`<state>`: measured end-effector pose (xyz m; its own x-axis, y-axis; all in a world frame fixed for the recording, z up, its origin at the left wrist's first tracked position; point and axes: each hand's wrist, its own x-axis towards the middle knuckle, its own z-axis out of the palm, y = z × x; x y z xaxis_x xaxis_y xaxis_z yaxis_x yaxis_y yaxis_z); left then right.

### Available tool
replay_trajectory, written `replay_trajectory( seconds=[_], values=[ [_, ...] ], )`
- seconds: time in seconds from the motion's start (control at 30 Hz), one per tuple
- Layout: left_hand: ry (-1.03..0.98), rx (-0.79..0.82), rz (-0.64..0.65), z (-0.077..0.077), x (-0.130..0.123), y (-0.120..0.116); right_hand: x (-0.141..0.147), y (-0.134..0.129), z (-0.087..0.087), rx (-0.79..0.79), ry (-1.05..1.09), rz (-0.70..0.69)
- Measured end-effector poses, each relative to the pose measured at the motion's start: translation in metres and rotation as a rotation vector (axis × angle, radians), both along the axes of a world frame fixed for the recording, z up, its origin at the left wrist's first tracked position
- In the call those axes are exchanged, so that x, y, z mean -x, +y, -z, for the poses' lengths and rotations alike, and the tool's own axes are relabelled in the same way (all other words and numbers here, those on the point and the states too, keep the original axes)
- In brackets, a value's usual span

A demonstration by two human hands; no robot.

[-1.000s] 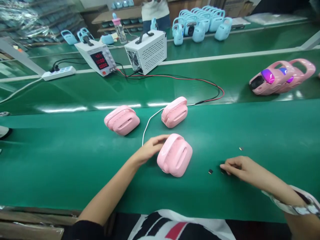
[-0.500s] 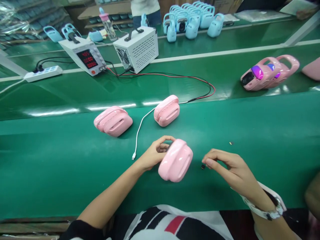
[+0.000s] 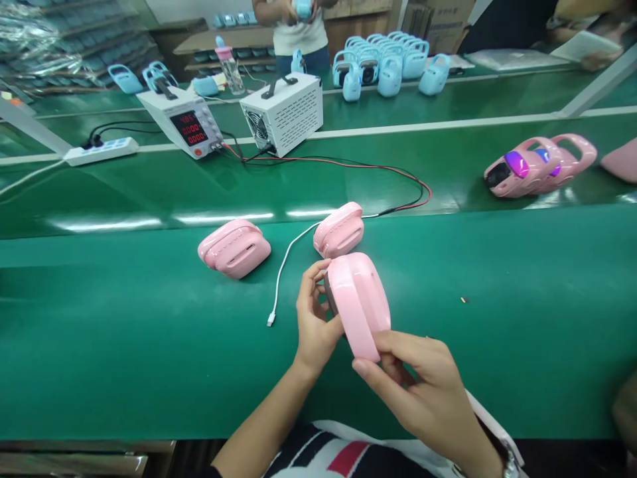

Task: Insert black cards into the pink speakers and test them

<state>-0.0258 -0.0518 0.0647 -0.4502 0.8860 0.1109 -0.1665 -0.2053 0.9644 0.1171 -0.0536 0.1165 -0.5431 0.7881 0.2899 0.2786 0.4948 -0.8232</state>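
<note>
Glossy pink plastic shell (image 3: 359,302); flat green bench (image 3: 124,345); white cable (image 3: 288,255); red and black wires (image 3: 378,169); pale blue plastic housings (image 3: 388,63); white boxes (image 3: 286,113), red digits (image 3: 188,127).

The pink casing (image 3: 359,305) held between both hands is seen to be smooth, glossy plastic, as are the two pink casings (image 3: 234,247) lying beyond it. The green surface (image 3: 124,318) is shown as a smooth, faintly sheened mat. The white box (image 3: 284,114) is made of matt perforated metal. The white cable (image 3: 286,262) is rubbery.
</note>
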Motion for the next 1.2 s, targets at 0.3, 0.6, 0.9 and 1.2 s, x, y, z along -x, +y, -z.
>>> replay_trajectory(
  seconds=[0.3,0.6,0.9,1.2],
  values=[
    [0.154,0.238,0.101,-0.010,-0.007,-0.001,-0.013,0.000,0.004,0.070,0.040,0.039],
    [0.183,0.262,0.179,-0.014,-0.010,-0.002,-0.014,0.000,0.005,0.049,0.060,0.063],
    [0.202,0.279,0.166,-0.016,-0.013,-0.001,-0.022,-0.003,0.016,0.148,0.080,0.066],
    [0.204,0.278,0.165,-0.014,-0.015,0.001,-0.022,0.000,0.016,0.168,0.080,0.073]
  ],
)
